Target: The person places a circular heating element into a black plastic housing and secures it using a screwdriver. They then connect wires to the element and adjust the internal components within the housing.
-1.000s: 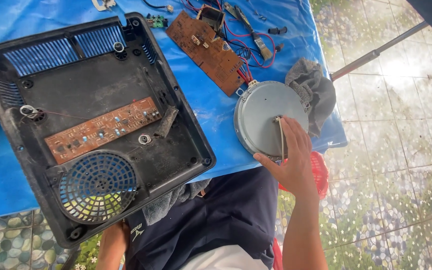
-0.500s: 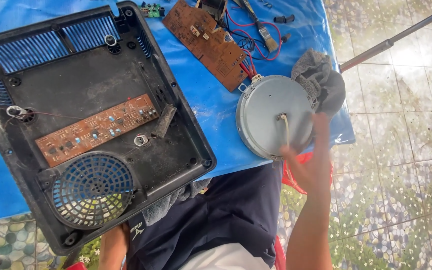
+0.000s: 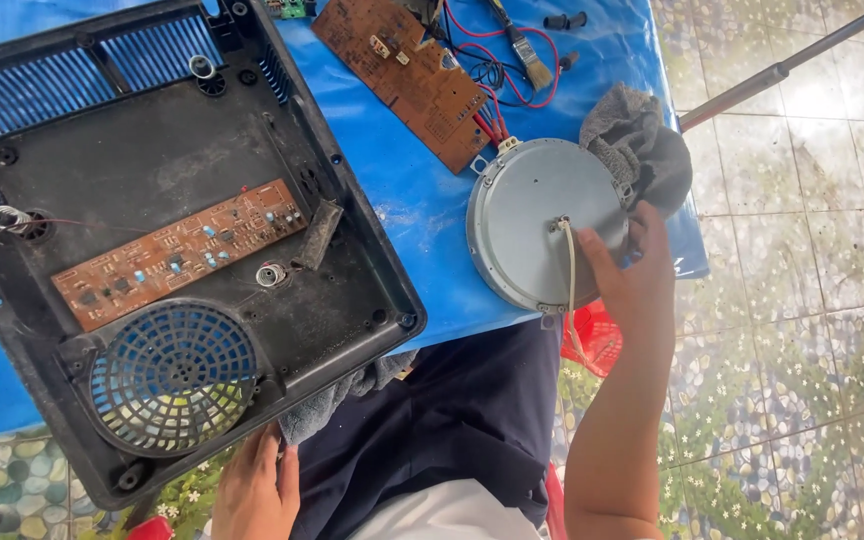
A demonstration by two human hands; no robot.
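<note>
1. Right hand (image 3: pixel 632 275) lies palm-down on the round grey metal disc (image 3: pixel 550 222), fingers spread over its 4 o'clock edge. It presses and grips nothing, with the fingertips close to the grey rag (image 3: pixel 640 140). The left hand (image 3: pixel 257 490) is low at 6 o'clock under the table edge. Its fingers are bent near a bit of grey cloth (image 3: pixel 337 400), but whether they grip it I cannot tell.

2. Biggest thing on the blue table cover (image 3: pixel 412 190) is the black plastic housing (image 3: pixel 152 140), open side up, filling the 9 to 10 o'clock part of the view. Inside it sit a long brown circuit board (image 3: pixel 177 252) and, at 7 o'clock, a round fan grille (image 3: pixel 174 375).

3. The disc rests on the cover at 3 o'clock, hanging partly past the table edge. A pale wire (image 3: pixel 570 270) runs from its centre toward the wrist.

4. A second brown circuit board (image 3: pixel 404 75) lies at 12 o'clock. It is joined to the disc by red wires (image 3: pixel 487 125), and a small brush (image 3: pixel 527 55) lies beside it.

5. Judging the grip: the disc overhangs, so a flat steady palm and slack kept in the red wires would serve well, since a tug could strain the board joints.

6. No packages, labels or signs show. A red basket (image 3: pixel 597 340) sits below the table at 4 o'clock.
</note>
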